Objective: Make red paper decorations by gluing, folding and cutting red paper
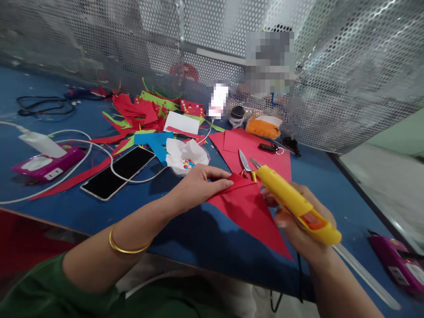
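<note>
My left hand pinches the upper left edge of a folded piece of red paper between thumb and fingers. The paper lies at the table's front, one pointed corner toward me. In my right hand is a yellow glue gun, its metal nozzle pointing up and left above the paper. A clear glue stick sticks out of its back end. Just beyond the paper are scissors with a red handle, blades pointing away. More red sheets lie beneath them.
Left are a dark-screened phone, a white cable, and a purple box. A paper-lined bowl holds small coloured bits. Behind lie red and green paper scraps. A second purple box sits right. A perforated metal screen borders the back.
</note>
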Demonstrator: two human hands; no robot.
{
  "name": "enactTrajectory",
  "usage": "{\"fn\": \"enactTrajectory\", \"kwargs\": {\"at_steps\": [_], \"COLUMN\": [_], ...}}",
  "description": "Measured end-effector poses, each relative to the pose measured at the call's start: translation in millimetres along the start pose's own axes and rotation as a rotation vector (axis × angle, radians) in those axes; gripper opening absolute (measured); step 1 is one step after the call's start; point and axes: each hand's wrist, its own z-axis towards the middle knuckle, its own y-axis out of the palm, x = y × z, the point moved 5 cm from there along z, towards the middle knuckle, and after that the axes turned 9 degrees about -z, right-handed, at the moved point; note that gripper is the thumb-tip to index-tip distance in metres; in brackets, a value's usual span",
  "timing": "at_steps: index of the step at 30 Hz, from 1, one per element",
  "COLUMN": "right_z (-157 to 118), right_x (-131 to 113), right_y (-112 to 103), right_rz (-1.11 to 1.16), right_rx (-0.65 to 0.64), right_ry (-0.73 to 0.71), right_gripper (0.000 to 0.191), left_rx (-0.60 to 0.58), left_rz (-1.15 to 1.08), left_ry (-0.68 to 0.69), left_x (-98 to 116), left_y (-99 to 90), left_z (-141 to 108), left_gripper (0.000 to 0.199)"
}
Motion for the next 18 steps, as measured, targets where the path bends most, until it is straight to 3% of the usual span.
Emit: {"fn": "enactTrajectory", "kwargs": {"at_steps": [3, 8, 12, 18], "right_z": [0, 3, 3, 1], "right_x": [-10, -19, -14, -9], "right_y": [2, 7, 10, 17], "right_rz": [-0.159, -0.236, -0.26, -0.312], "right_rx": [-0.039, -0.108, -0.146, -0.163], "right_ry": [-0.108, -0.21, -0.213, -0.236], "right_gripper": [0.026, 0.016, 0.022, 0.029], "left_rx": [0.006, 0.043, 0.091, 0.096], "left_rz": [-0.007, -0.135, -0.207, -0.225], "left_ry": [-0.003, -0.106, -0.166, -0.153], "left_x": [-1, -9, -11, -11], "left_y": [-0.1, -0.8, -2.3, -0.8], "left_z": [0, 0, -1, 0], "left_gripper": [0.014, 0.016, 0.016, 0.015]}}
